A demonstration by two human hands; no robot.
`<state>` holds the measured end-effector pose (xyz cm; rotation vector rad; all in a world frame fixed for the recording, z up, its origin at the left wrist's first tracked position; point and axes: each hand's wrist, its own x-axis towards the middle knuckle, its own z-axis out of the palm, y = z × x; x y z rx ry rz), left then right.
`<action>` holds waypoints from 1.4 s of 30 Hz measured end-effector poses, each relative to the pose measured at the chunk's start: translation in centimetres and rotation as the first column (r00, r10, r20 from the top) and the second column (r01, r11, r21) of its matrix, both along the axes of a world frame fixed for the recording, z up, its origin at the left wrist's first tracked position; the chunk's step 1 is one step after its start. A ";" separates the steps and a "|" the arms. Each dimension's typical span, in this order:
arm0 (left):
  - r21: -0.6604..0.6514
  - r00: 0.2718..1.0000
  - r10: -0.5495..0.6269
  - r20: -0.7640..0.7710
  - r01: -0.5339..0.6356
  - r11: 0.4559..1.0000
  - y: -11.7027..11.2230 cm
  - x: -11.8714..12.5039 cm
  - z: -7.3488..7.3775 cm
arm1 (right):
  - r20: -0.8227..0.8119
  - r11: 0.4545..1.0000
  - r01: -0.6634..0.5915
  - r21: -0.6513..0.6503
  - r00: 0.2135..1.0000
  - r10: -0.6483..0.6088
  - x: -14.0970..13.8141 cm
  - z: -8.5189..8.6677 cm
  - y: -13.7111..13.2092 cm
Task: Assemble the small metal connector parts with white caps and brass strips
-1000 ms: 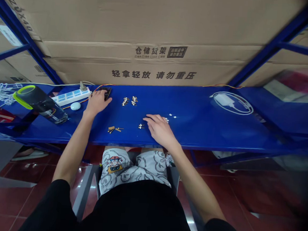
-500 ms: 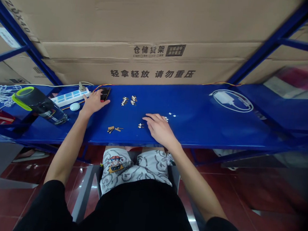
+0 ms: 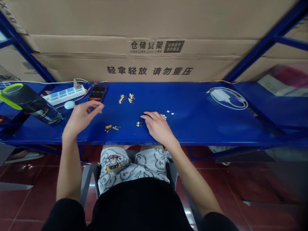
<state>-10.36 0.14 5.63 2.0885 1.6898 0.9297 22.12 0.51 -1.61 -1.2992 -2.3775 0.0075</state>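
Note:
My left hand (image 3: 83,118) hovers over the table's left part, fingers loosely curled and nothing visible in them. Just beyond it lies a phone (image 3: 96,94) with a timer on its screen. My right hand (image 3: 158,126) rests on the blue table with fingers stretched out. By its fingertips is a small white piece with thin pins (image 3: 138,124). Small white pieces (image 3: 165,117) lie partly hidden behind that hand. Toward the back stand two clusters of similar white-and-brown parts (image 3: 122,98). Nearer the front edge lie several small brown strips and pins (image 3: 108,127).
On the left are a dark bottle with a green lid (image 3: 34,104), a white power strip (image 3: 65,95) and a pale rounded object (image 3: 70,105). A white charger with coiled cable (image 3: 223,96) lies at the right. Large cardboard (image 3: 156,19) stands behind the blue table (image 3: 195,129).
My left hand has drawn back from the phone toward me, uncovering its screen. My right hand stays in nearly the same place. The view has shifted slightly.

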 end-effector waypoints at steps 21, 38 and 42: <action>-0.252 0.946 -0.323 -0.037 0.304 0.919 -1.2 2.6 -1.7 | 0.006 1.000 0.002 -0.020 1.000 -0.002 -0.1 0.2 -0.1; -0.123 0.960 -0.257 -0.108 0.244 0.962 0.2 2.9 -3.9 | -0.094 0.958 0.285 -0.043 0.953 -0.288 6.1 4.0 0.2; -0.140 0.961 -0.236 -0.142 0.216 0.966 0.1 2.9 -3.7 | -0.017 0.928 0.366 -0.072 0.930 -0.368 6.0 3.9 0.2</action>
